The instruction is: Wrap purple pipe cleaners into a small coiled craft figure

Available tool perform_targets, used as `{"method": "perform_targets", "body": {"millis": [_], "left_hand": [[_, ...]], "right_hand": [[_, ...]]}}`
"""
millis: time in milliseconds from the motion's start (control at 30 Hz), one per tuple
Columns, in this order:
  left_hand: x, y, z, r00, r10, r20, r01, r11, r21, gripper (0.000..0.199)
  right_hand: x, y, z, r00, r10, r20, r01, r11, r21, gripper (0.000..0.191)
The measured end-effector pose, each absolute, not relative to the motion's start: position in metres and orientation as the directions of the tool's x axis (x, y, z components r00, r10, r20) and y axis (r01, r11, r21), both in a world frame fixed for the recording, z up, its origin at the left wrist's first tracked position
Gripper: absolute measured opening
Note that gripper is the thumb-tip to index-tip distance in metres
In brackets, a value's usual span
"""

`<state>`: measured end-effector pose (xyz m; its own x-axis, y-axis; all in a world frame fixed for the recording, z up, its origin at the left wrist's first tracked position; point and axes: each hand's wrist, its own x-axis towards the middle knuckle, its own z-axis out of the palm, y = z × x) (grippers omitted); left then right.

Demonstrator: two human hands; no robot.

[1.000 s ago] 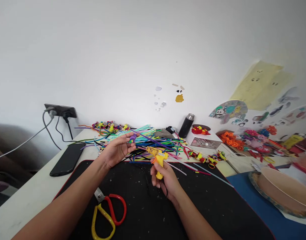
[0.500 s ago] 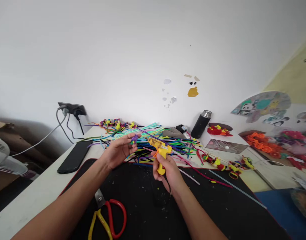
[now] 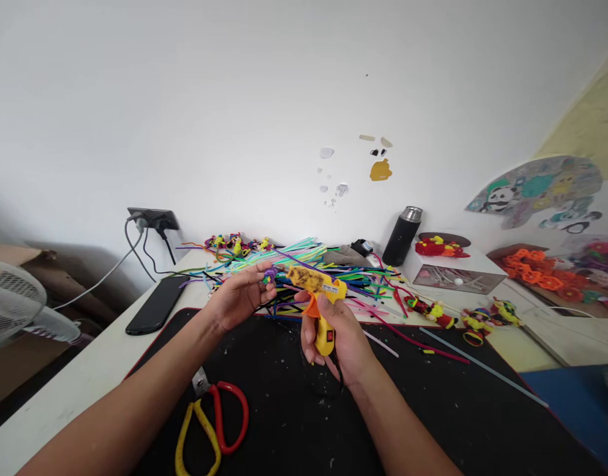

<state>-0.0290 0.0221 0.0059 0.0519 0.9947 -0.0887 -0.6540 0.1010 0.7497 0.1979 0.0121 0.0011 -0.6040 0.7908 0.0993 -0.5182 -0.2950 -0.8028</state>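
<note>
Between the fingertips of my left hand (image 3: 241,297) is a small twisted purple and green pipe-cleaner piece (image 3: 270,274). My right hand (image 3: 341,337) grips a yellow hot glue gun (image 3: 311,281) by its handle, with fingers near the orange trigger. The gun's stained front points left, and its tip is close to the purple piece; whether they touch I cannot tell. Behind both hands spreads a heap of many-coloured pipe cleaners (image 3: 304,250). Scissors (image 3: 229,416) with one red and one yellow handle lie on the black mat (image 3: 284,410) below my left forearm.
A black phone (image 3: 155,305) lies at the left, below a power socket (image 3: 153,218) with cables. A black flask (image 3: 403,237) and a white box (image 3: 452,274) stand at the back right. Several small figures (image 3: 475,324) lie near the mat's right side. A fan (image 3: 13,297) is far left.
My right hand has turned the glue gun slightly, so its red switch now shows, and the gun's tip is nearer the purple piece. The camera view has shifted a little.
</note>
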Motion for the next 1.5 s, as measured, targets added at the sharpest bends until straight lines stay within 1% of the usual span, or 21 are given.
{"method": "perform_targets", "body": {"millis": [133, 267, 367, 533, 667, 767, 900, 1000, 1100, 1200, 1500], "left_hand": [[-0.028, 0.022, 0.007, 0.039, 0.996, -0.085, -0.653, 0.090, 0.752, 0.029], [-0.028, 0.020, 0.013, 0.029, 0.997, -0.074, -0.662, 0.074, 0.746, 0.027], [-0.028, 0.018, 0.019, 0.006, 0.999, -0.051, -0.653, 0.042, 0.756, 0.026], [-0.028, 0.016, 0.021, -0.032, 0.999, -0.030, -0.629, 0.003, 0.778, 0.028], [-0.027, 0.016, 0.021, -0.024, 1.000, -0.006, -0.616, -0.010, 0.788, 0.026], [-0.025, 0.015, 0.021, -0.011, 1.000, 0.012, -0.604, -0.016, 0.797, 0.024], [-0.022, 0.013, 0.023, 0.008, 0.999, 0.031, -0.575, -0.021, 0.818, 0.023], [-0.020, 0.012, 0.023, 0.006, 0.999, 0.034, -0.555, -0.025, 0.832, 0.022], [-0.018, 0.012, 0.024, 0.018, 0.999, 0.028, -0.550, -0.013, 0.835, 0.023], [-0.017, 0.011, 0.024, 0.026, 0.999, 0.031, -0.542, -0.012, 0.840, 0.023], [-0.015, 0.011, 0.021, 0.005, 1.000, 0.017, -0.539, -0.012, 0.842, 0.022]], "right_hand": [[0.198, 0.013, 0.000, -0.610, 0.787, 0.092, -0.516, -0.307, -0.800, 0.052], [0.198, 0.014, 0.004, -0.538, 0.836, 0.105, -0.545, -0.251, -0.800, 0.048], [0.197, 0.015, 0.005, -0.487, 0.869, 0.089, -0.523, -0.209, -0.826, 0.049], [0.194, 0.017, -0.003, -0.454, 0.888, 0.076, -0.409, -0.132, -0.903, 0.054], [0.193, 0.017, -0.008, -0.443, 0.893, 0.078, -0.261, -0.046, -0.964, 0.060], [0.192, 0.016, -0.011, -0.418, 0.906, 0.068, -0.171, -0.005, -0.985, 0.064], [0.191, 0.016, -0.012, -0.378, 0.922, 0.081, -0.113, 0.041, -0.993, 0.067], [0.191, 0.015, -0.011, -0.368, 0.927, 0.074, -0.085, 0.046, -0.995, 0.068], [0.191, 0.014, -0.009, -0.364, 0.929, 0.058, -0.069, 0.036, -0.997, 0.066], [0.191, 0.013, -0.007, -0.355, 0.934, 0.048, -0.062, 0.028, -0.998, 0.063], [0.190, 0.012, -0.005, -0.347, 0.937, 0.047, -0.061, 0.028, -0.998, 0.064]]}}
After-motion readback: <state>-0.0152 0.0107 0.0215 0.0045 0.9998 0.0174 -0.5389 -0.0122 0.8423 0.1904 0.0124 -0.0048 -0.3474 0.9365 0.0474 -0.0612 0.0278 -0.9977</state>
